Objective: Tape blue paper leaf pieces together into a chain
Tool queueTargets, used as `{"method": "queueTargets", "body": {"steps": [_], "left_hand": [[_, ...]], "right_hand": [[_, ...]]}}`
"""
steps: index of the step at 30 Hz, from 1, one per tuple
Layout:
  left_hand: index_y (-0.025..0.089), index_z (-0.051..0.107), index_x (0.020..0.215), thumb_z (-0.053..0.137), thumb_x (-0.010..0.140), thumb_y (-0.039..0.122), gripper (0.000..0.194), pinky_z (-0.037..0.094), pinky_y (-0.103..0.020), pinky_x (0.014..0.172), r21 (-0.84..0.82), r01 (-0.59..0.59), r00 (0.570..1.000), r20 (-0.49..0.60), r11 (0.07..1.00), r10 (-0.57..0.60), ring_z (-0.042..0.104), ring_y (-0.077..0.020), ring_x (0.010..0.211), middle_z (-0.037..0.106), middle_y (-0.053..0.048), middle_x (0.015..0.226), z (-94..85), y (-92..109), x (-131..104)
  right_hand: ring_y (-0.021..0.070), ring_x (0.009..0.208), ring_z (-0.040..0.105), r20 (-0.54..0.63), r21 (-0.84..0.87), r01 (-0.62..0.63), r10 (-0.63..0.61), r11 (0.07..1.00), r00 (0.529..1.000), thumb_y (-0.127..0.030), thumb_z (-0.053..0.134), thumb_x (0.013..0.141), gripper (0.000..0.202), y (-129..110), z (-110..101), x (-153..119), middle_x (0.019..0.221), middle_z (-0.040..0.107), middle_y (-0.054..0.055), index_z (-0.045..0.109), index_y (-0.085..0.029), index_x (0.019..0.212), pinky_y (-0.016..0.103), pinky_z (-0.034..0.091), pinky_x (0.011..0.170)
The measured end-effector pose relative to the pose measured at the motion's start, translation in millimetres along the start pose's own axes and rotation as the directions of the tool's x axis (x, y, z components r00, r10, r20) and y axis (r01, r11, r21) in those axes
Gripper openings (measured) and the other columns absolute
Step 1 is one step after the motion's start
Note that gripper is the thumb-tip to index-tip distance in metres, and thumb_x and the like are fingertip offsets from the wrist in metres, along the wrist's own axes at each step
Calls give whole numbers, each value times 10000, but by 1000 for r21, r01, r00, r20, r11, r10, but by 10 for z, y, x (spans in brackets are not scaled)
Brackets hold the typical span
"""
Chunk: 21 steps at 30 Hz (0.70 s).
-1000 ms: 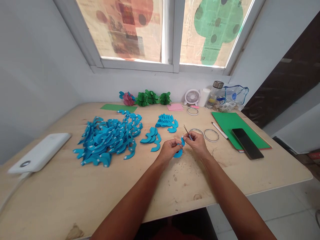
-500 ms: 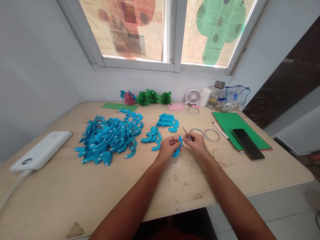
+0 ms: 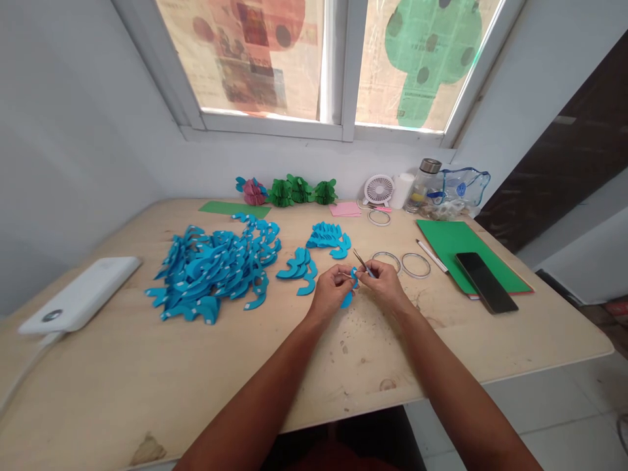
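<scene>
Between the fingertips of my left hand [image 3: 331, 289] is a curved blue paper piece [image 3: 347, 300], partly hidden by the fingers. My right hand [image 3: 385, 282] is closed around a pair of tweezers [image 3: 364, 263], tips pointing up and left, and its fingertips meet the edge of the same paper. A small group of blue paper pieces [image 3: 300, 265] lies just left of my hands, with another blue stack [image 3: 324, 235] behind it. Farther left is a large heap of blue curved pieces [image 3: 210, 271] dotted with white squares.
Tape-like rings [image 3: 416, 265] and a white pen [image 3: 432, 256] lie right of my hands. Beyond them are a green sheet [image 3: 451, 248] and a phone [image 3: 485, 281]. Folded green paper shapes [image 3: 300, 190], a small fan [image 3: 379, 190] and a bottle [image 3: 422, 185] line the wall. A power bank [image 3: 93, 288] sits at left.
The tweezers have tilted and shifted slightly left, and my right fingers have moved a little over the blue paper. My left hand stays nearly in place.
</scene>
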<state>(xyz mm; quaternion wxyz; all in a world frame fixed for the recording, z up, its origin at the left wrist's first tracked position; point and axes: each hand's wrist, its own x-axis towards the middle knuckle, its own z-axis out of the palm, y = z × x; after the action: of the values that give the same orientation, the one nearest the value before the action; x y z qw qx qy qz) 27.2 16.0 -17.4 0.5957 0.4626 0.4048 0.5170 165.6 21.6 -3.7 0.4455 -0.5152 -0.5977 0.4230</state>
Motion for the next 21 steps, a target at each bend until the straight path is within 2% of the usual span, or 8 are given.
{"method": "queueTargets", "body": {"steps": [4,10,16,21], "left_hand": [[156,567,752,730,581,310,282,442,-229,491,8,-2,1000,9,1000,2,586,-135,531,635,-14,595,4,14,-12],[152,566,720,715,607,339,265,321,-177,393,70,39,999,-11,997,-39,520,-95,431,618,-8,556,4,40,-39],[148,574,696,728,575,354,284,316,-180,393,52,73,997,-6,996,-73,521,-97,431,608,-4,544,-14,32,-14],[142,582,691,714,584,339,261,309,-178,391,56,75,997,-4,996,-75,510,-91,427,605,-3,545,-11,40,-22]], "right_hand": [[97,527,381,7,-18,1,-1,1000,1000,-363,616,670,205,20,5,12,550,437,-37,569,-164,646,230,284,498],[104,541,396,12,-53,9,-9,999,1000,-368,620,662,211,52,1,29,555,446,-30,568,-164,640,230,290,504],[108,550,400,49,-76,40,-36,996,998,-380,600,677,217,22,-4,18,549,440,-30,576,-164,673,229,291,508],[100,529,374,29,-95,43,-40,995,999,-365,592,680,200,5,3,6,532,415,-39,568,-168,657,227,274,495]]}}
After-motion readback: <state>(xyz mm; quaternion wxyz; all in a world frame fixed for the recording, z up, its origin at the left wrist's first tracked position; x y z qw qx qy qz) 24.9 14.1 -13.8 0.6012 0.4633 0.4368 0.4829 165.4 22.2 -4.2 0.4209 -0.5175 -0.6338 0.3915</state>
